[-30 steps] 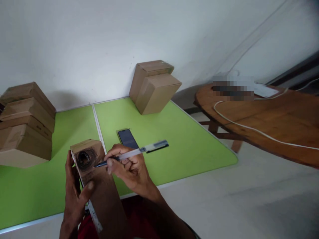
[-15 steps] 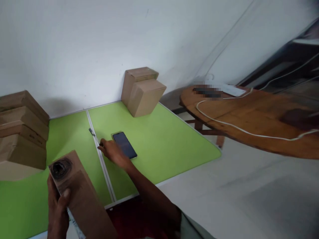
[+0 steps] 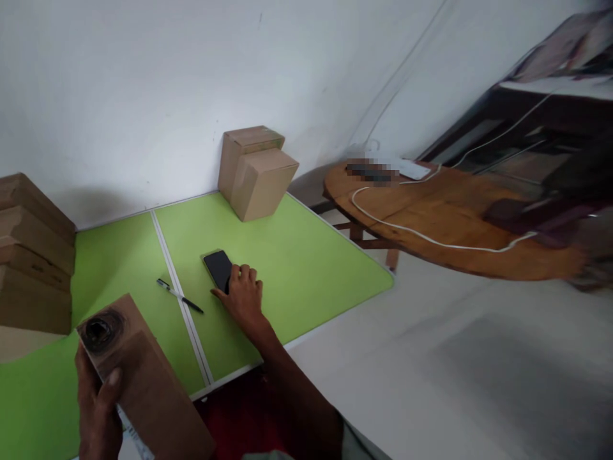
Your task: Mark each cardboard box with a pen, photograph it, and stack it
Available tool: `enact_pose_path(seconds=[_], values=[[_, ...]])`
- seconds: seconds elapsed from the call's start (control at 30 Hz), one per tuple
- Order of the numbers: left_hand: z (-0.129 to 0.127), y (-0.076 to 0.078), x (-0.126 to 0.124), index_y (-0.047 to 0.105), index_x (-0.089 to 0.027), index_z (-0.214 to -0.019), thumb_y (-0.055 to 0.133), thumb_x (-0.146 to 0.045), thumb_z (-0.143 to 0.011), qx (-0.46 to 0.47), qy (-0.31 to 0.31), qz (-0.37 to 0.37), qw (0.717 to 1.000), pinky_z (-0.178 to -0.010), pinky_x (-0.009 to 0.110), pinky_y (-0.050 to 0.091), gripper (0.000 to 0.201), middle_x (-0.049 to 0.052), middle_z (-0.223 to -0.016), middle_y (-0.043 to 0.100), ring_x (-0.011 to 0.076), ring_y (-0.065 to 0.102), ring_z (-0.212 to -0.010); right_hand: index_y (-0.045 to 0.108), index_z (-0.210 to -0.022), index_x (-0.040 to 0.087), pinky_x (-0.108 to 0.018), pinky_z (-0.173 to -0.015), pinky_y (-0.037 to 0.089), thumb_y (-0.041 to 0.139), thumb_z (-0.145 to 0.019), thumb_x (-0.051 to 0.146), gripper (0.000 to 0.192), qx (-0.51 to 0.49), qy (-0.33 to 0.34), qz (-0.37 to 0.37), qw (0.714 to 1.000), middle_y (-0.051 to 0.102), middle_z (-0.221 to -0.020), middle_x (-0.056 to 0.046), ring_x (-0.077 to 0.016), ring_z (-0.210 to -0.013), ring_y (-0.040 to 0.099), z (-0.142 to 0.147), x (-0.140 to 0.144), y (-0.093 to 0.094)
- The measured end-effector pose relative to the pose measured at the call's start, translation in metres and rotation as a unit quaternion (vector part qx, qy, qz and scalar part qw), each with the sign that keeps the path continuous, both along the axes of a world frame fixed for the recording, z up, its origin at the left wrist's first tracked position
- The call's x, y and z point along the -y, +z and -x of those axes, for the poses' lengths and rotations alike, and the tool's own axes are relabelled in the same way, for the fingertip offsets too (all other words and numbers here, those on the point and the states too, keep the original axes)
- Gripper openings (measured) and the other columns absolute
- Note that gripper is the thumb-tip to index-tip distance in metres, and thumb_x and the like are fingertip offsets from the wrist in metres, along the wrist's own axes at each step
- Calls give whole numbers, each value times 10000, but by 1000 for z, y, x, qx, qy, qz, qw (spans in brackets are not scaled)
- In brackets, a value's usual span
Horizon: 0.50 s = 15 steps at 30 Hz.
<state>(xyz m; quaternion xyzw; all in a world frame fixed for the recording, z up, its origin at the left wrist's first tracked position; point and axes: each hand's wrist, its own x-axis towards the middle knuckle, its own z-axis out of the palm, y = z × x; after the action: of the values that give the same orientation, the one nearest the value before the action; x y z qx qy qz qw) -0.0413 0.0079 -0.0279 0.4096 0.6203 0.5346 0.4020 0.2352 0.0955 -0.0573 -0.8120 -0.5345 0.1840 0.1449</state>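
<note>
Head camera shows a tall cardboard box [image 3: 143, 377], scribbled black at its top, gripped by the left hand [image 3: 98, 409] at the near edge of the green mat [image 3: 306, 255]. Right hand [image 3: 243, 295] lies flat, fingers spread, on a dark phone [image 3: 218, 268] on the mat. Just left, a pen [image 3: 179, 296] lies across the mat's white seam, apart from both hands. More boxes [image 3: 256, 171] sit by the wall.
</note>
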Motion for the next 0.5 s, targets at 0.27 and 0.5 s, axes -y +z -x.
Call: enact_pose_path(seconds=[0.27, 0.5], values=[[-2, -7, -6, 580, -295, -1595, 881, -695, -737, 9, 0, -7, 1000, -1201, 556, 509, 993, 105, -1494, 671, 445, 583, -1476, 655, -1272, 141, -434, -986, 574, 992, -762, 332, 640, -146, -69, 17, 987, 749, -1330, -255, -413, -1274, 720, -31, -4, -20], [1, -14, -11, 617, -247, -1545, 865, -736, -725, 3, 6, -34, 999, -1120, 492, 536, 986, 110, -1474, 677, 408, 611, -1389, 694, -1257, 178, -401, -885, 644, 799, -906, 380, 419, -396, -21, -31, 917, 843, -1141, -125, -315, -1054, 825, -35, 28, -11]])
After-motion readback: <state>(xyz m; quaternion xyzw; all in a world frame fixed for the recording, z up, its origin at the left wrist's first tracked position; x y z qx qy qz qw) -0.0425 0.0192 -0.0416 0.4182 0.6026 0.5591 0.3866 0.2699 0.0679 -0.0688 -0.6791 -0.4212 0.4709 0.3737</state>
